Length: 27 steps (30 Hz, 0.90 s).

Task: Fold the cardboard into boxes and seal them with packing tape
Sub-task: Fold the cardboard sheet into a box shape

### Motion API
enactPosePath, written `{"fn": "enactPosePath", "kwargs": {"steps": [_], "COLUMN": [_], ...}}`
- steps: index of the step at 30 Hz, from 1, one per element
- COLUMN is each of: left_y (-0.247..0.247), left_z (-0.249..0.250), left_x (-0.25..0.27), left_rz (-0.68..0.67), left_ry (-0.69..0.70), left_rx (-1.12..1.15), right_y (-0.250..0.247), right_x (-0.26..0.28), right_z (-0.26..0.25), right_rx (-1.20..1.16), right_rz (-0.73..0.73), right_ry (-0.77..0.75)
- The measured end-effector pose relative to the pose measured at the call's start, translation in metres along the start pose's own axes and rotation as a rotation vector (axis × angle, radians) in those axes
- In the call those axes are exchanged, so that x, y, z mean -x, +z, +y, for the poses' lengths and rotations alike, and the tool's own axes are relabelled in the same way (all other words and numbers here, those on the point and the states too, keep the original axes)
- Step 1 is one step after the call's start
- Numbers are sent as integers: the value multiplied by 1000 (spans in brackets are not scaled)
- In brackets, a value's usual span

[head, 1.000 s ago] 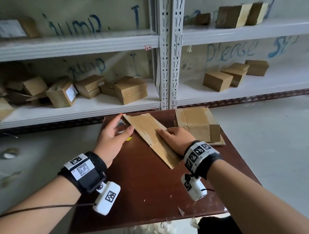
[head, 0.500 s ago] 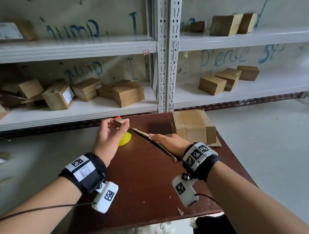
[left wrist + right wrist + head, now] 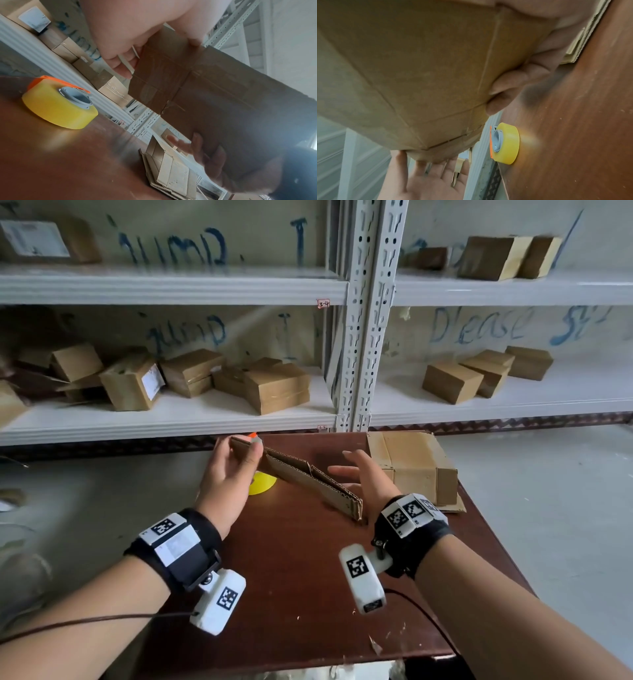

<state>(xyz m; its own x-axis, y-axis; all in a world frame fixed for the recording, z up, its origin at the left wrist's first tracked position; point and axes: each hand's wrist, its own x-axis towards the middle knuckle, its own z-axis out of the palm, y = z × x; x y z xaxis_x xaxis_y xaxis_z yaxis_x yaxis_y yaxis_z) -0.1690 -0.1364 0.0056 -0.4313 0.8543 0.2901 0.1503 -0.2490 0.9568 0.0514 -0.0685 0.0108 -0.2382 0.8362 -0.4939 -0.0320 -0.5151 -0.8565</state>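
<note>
Flat cardboard [image 3: 310,481] held up over brown surface [image 3: 301,577]. Far end pinched by left hand [image 3: 227,470] fingers. Near end touched by right hand [image 3: 368,481], fingers straight. Yellow tape roll [image 3: 58,104] left lying on surface.

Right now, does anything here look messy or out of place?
Yes. On the lower left shelf, the cardboard boxes lie tumbled at odd angles, unlike the tidier ones on the right. Small white scraps litter the table's near edge.
</note>
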Motion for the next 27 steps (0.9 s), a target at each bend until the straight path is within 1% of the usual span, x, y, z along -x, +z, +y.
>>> {"fn": "enactPosePath", "kwargs": {"steps": [3,6,8,10,12,14,16,18,22,25,27], "left_y": [-3,-2,-1,-1,-3,-4,-2,-2,-8,-4,1], "left_z": [-4,-4,-5,-6,-5,-6,-5,-9,-13,-16,-16], "left_x": [-3,2,4,3,0,-3,-5,-9,-16,-17,-14], "left_rz": [-50,-87,-86,-96,-108,-129,-114,-59,5,-52,-99], "left_ry": [-25,-30,-9,27,78,101,84,60,31,61,70], "left_rx": [-34,20,64,61,10,-51,-93,-94,-94,-88,-100], "right_y": [-6,-13,-17,-21,-23,-20,-16,-10,-7,-11,-12], "right_x": [0,3,2,0,-1,-1,0,-2,-5,-8,-6], "right_z": [-1,-3,-4,-7,-11,-14,-18,-20,-21,-21,-22], "right_rx": [-51,-101,-142,-204,-258,-334,-387,-414,-454,-390,-392], "right_rz": [6,-18,6,25,24,27,53,79,136,225,260], "right_ry": [44,86,90,80,85,92,84,83,34,-38,-95]}}
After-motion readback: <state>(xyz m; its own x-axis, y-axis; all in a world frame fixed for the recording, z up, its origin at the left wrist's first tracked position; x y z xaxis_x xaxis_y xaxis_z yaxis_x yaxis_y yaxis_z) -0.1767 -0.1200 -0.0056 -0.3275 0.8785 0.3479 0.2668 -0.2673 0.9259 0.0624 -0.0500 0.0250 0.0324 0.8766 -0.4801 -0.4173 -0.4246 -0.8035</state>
